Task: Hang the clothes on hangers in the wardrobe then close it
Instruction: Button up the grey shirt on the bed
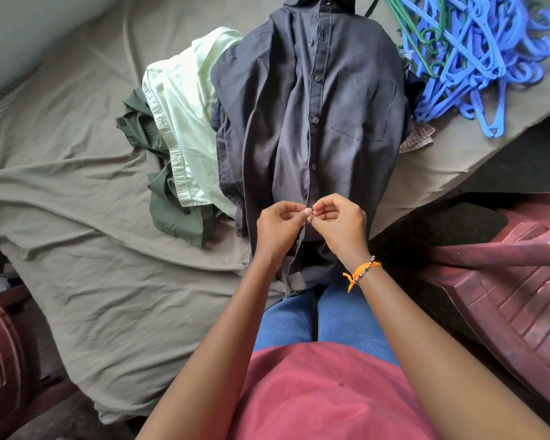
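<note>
On the bed, a green shirt and a pale shirt lie heaped, not yet on hangers. Beside them the dark shirt lies flat, mostly buttoned; the left hand and right hand each pinch its front near the hem, seemingly fastening a button. Blue hangers wait far right. Judging by this, hanging has barely begun; no wardrobe shows.

No text, label or number reads anywhere, as far as this view shows.

A home bedroom: sheeted bed, shirt pile, plastic hangers.
</note>
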A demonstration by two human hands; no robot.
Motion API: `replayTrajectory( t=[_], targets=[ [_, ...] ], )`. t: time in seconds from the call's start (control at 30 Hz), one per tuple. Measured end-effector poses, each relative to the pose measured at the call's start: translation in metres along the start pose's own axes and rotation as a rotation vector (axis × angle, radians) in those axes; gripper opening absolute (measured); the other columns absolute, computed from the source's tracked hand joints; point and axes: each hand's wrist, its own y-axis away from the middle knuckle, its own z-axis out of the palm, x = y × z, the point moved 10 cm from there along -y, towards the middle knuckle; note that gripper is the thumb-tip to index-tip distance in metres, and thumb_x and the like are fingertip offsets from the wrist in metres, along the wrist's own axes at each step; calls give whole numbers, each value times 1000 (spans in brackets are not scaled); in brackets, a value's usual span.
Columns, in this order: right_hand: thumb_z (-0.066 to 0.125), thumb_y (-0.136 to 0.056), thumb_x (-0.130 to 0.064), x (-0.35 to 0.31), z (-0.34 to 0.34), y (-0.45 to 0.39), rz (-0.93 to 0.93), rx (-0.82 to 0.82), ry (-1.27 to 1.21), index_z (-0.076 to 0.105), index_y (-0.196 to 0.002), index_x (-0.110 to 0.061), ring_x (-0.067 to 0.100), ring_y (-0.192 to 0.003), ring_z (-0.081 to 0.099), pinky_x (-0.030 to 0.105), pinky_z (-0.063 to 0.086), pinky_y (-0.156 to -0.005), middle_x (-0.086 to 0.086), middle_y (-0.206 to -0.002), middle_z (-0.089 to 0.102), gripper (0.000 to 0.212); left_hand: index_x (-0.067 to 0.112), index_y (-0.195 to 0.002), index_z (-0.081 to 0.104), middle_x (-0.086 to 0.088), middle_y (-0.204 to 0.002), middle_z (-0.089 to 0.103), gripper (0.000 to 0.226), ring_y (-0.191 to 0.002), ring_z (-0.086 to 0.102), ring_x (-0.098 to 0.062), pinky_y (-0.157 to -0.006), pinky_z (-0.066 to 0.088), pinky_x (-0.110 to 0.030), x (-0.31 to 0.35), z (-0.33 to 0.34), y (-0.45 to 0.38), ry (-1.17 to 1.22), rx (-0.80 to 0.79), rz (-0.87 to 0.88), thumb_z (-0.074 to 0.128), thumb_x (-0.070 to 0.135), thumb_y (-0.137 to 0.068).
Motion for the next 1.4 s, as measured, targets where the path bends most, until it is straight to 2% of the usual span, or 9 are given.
replayTrajectory(
  t=[0.2,0.33,0.43,0.57,0.77,0.9,1.03,1.17,1.4],
  targets=[
    [77,-73,-7,1,-1,-5,-11,-28,70,66,-74,-21,2,-68,64,11,51,-67,-7,-72,67,18,25,-77,60,5,-67,67,23,-67,62,-9,-74,52,-32,14,1,-2,-143,57,80,65,3,-82],
    [68,-79,5,23,15,-6,258,-241,-328,64,-79,-13,3,-67,62,15,53,-67,2,-74,65,19,19,-89,52,10,-61,63,25,-59,56,-5,-62,47,-20,4,10,-5,36,-97,37,56,-5,-88],
    [63,-83,7,26,16,-5,273,-290,-393,63,-83,-12,3,-68,60,14,50,-66,2,-76,63,19,12,-102,54,7,-74,66,25,-70,58,-5,-70,48,-17,-8,10,-6,63,-193,0,47,-10,-92],
    [63,-85,-1,32,8,-3,226,-133,-279,59,-82,-19,5,-71,53,17,45,-68,-2,-77,57,18,6,-108,59,-4,-101,61,37,-93,55,-12,-76,44,-7,-42,7,-7,-192,-227,-41,43,-19,-86],
    [73,-74,-38,37,17,19,172,44,279,42,-88,-15,13,-75,46,27,32,-64,-5,-84,48,41,21,-81,62,-4,-84,67,22,-84,64,-19,-87,54,-42,-80,21,-6,-277,-233,-58,65,-1,-82],
    [61,-79,-28,48,11,24,198,150,327,45,-83,-16,26,-90,54,30,34,-69,6,-92,59,20,19,-74,61,3,-71,63,19,-64,57,-7,-67,53,-19,-70,15,3,-236,-123,-43,69,4,-81],
    [59,-72,-10,43,-11,27,63,239,382,55,-74,-11,23,-75,47,27,29,-64,9,-80,55,5,21,-68,63,11,-64,64,20,-53,54,3,-55,44,-10,-63,-5,14,-259,18,-5,74,9,-78],
    [49,-70,9,43,-30,30,-19,307,297,69,-86,-2,9,-72,39,13,29,-66,14,-84,51,28,19,-68,67,10,-63,64,16,-53,55,1,-55,42,-15,-59,-12,30,-222,51,24,73,8,-78],
    [41,-92,1,72,-34,43,308,379,-195,56,-103,-9,15,-86,52,20,41,-71,3,-91,57,21,15,-73,63,7,-72,64,11,-67,58,2,-65,45,-13,-24,-13,51,-317,110,211,70,11,-80]
  ],
)
